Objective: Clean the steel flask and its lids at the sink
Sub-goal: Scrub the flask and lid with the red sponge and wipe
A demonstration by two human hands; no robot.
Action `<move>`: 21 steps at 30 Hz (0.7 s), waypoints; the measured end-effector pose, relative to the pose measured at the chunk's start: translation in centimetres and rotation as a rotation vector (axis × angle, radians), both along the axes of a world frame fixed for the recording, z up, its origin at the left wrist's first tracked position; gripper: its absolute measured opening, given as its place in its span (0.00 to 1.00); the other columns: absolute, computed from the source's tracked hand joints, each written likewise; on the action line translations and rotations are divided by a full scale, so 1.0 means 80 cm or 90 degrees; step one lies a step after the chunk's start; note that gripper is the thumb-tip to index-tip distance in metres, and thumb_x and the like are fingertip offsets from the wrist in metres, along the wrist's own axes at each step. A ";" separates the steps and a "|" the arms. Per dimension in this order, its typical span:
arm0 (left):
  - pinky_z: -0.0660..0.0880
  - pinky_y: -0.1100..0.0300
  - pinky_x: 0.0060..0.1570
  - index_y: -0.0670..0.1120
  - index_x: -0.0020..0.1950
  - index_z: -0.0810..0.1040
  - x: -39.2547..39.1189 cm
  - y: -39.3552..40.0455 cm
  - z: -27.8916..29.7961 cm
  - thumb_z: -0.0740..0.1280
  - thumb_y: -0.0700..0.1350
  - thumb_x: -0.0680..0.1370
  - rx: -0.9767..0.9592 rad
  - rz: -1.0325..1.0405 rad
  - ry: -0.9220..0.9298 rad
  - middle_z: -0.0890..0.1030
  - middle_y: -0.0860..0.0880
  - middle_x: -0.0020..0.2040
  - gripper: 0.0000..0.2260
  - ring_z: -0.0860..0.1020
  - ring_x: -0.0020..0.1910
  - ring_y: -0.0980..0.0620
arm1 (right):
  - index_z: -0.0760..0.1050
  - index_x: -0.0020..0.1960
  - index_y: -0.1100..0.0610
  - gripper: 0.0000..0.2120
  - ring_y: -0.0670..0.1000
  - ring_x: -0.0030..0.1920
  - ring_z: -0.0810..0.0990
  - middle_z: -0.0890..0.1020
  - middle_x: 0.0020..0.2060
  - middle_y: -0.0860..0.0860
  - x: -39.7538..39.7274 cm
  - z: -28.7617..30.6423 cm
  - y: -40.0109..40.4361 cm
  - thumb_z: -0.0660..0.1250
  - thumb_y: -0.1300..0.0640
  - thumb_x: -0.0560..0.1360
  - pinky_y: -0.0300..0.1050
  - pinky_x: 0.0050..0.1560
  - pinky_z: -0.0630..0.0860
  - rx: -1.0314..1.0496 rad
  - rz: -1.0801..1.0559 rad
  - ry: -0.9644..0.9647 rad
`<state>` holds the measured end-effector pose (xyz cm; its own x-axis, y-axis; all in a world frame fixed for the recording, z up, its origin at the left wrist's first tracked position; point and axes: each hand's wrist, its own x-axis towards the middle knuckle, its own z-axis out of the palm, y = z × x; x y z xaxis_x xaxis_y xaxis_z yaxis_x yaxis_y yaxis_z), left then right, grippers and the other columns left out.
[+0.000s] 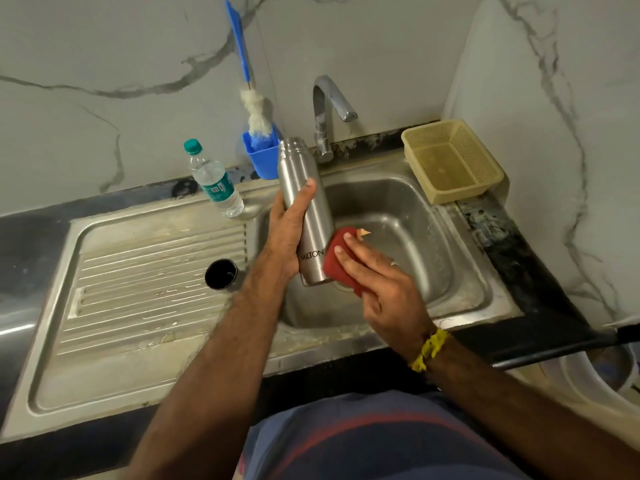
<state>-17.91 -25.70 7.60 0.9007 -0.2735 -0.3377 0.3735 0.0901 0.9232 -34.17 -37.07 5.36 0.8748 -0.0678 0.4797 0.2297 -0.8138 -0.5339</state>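
Marble-patterned walls meet in a corner behind a steel sink [460,306] set into a dark counter, with a ribbed draining board [145,271] to its left. Over the basin, the left hand [289,233] wraps around a steel flask [304,188], holding it tilted with its open, threaded mouth pointing up and away, probably so the body is steady and drips fall into the basin. The right hand [377,275] presses a dark red scrub pad [341,261] against the flask's lower side, fingers flat on the pad, which suggests the outside is being scrubbed. A dark lid [221,274] stands on the draining board just beside the left forearm, apparently set aside for its own turn; any other lid is not visible. The tap [329,109] shows no running water. Against the back wall stand a clear plastic water bottle [213,181] and a blue holder [261,154] with a bottle brush [254,112], close at hand. A yellow plastic basket [450,161] sits at the sink's far right corner.
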 end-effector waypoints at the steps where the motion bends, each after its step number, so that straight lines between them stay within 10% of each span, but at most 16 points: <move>1: 0.83 0.43 0.52 0.52 0.69 0.73 0.000 0.001 -0.001 0.75 0.59 0.74 0.000 -0.002 0.011 0.83 0.40 0.59 0.27 0.84 0.55 0.40 | 0.73 0.72 0.60 0.27 0.58 0.75 0.68 0.71 0.74 0.56 0.004 0.000 0.003 0.56 0.67 0.74 0.58 0.71 0.71 0.010 -0.010 -0.010; 10: 0.82 0.41 0.52 0.48 0.71 0.72 0.013 0.010 -0.002 0.77 0.65 0.68 -0.021 -0.004 0.042 0.83 0.38 0.56 0.38 0.84 0.49 0.41 | 0.74 0.70 0.62 0.27 0.58 0.72 0.72 0.73 0.72 0.59 0.015 -0.006 0.000 0.64 0.74 0.72 0.58 0.67 0.74 0.076 0.038 -0.040; 21: 0.72 0.30 0.64 0.46 0.74 0.70 0.004 0.019 -0.019 0.77 0.67 0.68 -0.070 -0.041 0.095 0.77 0.33 0.67 0.42 0.76 0.66 0.30 | 0.73 0.72 0.61 0.30 0.56 0.74 0.70 0.72 0.73 0.57 0.028 -0.002 0.001 0.63 0.75 0.71 0.57 0.69 0.73 0.133 0.057 -0.011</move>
<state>-17.62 -24.21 6.08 0.8220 -0.3721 -0.4311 0.5141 0.1593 0.8428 -31.95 -37.01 5.18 0.8734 -0.0900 0.4785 0.3063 -0.6625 -0.6836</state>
